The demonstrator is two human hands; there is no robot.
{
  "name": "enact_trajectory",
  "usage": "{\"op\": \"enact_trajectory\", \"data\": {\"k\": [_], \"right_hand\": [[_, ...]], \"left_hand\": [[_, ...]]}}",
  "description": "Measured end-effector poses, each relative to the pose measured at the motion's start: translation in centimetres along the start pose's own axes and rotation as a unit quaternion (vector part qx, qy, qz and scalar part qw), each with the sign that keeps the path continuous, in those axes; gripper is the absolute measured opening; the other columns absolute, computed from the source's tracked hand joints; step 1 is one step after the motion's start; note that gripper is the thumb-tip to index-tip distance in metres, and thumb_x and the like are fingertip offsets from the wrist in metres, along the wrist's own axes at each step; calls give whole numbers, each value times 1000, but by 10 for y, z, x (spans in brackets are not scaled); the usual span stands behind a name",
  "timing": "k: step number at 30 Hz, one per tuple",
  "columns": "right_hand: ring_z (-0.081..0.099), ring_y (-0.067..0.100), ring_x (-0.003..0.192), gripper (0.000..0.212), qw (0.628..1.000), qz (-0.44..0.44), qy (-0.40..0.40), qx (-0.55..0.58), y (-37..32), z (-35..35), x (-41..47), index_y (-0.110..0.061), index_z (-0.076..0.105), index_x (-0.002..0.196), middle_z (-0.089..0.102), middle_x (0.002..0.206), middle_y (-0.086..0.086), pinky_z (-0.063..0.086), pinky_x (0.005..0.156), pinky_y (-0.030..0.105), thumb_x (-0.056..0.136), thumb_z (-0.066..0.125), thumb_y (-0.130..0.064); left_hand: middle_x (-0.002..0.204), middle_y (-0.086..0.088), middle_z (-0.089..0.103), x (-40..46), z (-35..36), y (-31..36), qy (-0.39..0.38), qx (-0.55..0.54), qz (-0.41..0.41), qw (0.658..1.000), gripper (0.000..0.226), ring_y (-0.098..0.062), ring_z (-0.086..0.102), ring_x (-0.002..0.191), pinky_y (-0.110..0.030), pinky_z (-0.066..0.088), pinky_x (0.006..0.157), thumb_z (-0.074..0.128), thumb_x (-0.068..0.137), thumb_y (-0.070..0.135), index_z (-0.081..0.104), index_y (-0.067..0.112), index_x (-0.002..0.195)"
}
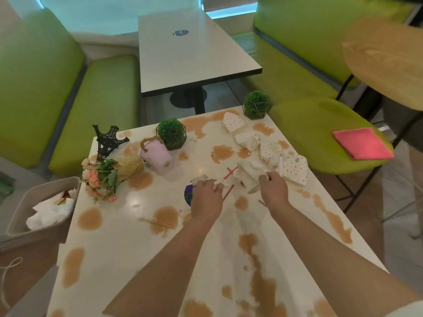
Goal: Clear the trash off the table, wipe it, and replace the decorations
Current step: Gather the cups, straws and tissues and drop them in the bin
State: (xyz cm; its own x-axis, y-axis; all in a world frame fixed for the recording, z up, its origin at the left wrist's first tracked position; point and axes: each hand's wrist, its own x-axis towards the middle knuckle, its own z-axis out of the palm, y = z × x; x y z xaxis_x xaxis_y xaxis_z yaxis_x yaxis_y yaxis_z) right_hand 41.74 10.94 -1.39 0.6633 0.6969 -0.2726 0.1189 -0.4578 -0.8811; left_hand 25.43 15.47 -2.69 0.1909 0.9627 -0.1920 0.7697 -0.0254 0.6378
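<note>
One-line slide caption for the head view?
Both hands, left and right, gather crumpled paper trash on the stained table, bin alongside.

Table [128, 236] glossy, smooth, brown-stained; cups [295, 170] crumpled paper; cloth [362, 143] matt pink fabric; tower [107, 140] black metal lattice.

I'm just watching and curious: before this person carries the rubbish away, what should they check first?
1. Left hand grips crumpled white tissue: ok.
2. Right hand holds the crushed white paper cup: cannot tell, only its fingertips show on it.
3. Grey bin beside the table has room: ok.
4. Spotted paper cups cleared: not ok.
5. Pink folded cloth ready on the green chair: ok.
6. Brown spills wiped: not ok.
</note>
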Motion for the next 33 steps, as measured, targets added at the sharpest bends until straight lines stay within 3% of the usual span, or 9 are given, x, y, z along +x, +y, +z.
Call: {"op": "enact_trajectory", "data": {"k": [3,5,8,11,13,16,22,28,33], "right_hand": [[51,18,73,17,999,11,-44,17,-6,18,-28,-11,60,99,58,86,0,37,55,27,96,45,-18],[57,17,80,20,998,8,-63,22,-10,33,-50,-12,63,107,64,96,0,43,63,28,95,49,-20],[55,8,74,11,995,1,-96,32,-18,53,-79,-16,62,100,60,86,-7,43,64,24,92,55,-19],[58,18,77,6,990,8,-137,43,-28,86,-106,-23,60,84,61,83,-5,50,78,37,89,60,-20],[60,22,79,2,986,3,-162,43,-36,109,-120,-21,64,86,67,86,2,52,83,42,87,63,-21],[60,20,72,16,978,-1,-204,50,-54,155,-144,-11,67,101,68,89,7,51,74,37,88,66,-20],[62,20,76,5,969,-24,-244,32,-89,256,-186,-17,67,92,69,91,4,54,80,43,88,68,-21],[64,21,88,12,967,-37,-254,5,-111,350,-210,-20,68,96,68,95,1,55,81,40,86,70,-26],[59,12,79,14,968,-49,-245,-25,-124,414,-214,-18,64,99,64,90,-3,42,60,22,88,69,-24]], "left_hand": [[129,-4,56,-15,-18,-14,35,-100,-2,994,34,-26,54,118,-31,44,92,49,96,37,59,23,126],[116,1,60,-25,-33,-29,63,-166,-34,984,23,-21,62,103,-33,53,83,55,93,37,60,31,114],[97,7,57,-38,-56,-49,109,-225,-76,965,13,-14,61,84,-34,53,68,62,91,35,54,34,102],[93,12,54,-50,-90,-77,132,-239,-106,956,14,-11,58,82,-29,47,63,63,91,37,54,31,100],[97,10,55,-53,-110,-97,136,-255,-120,950,16,-13,59,85,-27,44,60,62,91,39,55,30,103],[101,7,57,-55,-148,-135,157,-271,-135,940,22,-13,56,89,-24,40,63,62,92,36,59,25,111],[113,2,60,-40,-225,-222,206,-264,-159,929,18,-9,57,87,-19,42,64,64,92,25,62,26,109],[96,6,63,-21,-294,-308,234,-239,-212,918,16,-8,57,79,-23,38,58,64,91,31,59,25,105],[96,3,62,11,-327,-365,219,-230,-238,918,18,-11,57,79,-27,42,66,64,92,26,59,20,109]]}}
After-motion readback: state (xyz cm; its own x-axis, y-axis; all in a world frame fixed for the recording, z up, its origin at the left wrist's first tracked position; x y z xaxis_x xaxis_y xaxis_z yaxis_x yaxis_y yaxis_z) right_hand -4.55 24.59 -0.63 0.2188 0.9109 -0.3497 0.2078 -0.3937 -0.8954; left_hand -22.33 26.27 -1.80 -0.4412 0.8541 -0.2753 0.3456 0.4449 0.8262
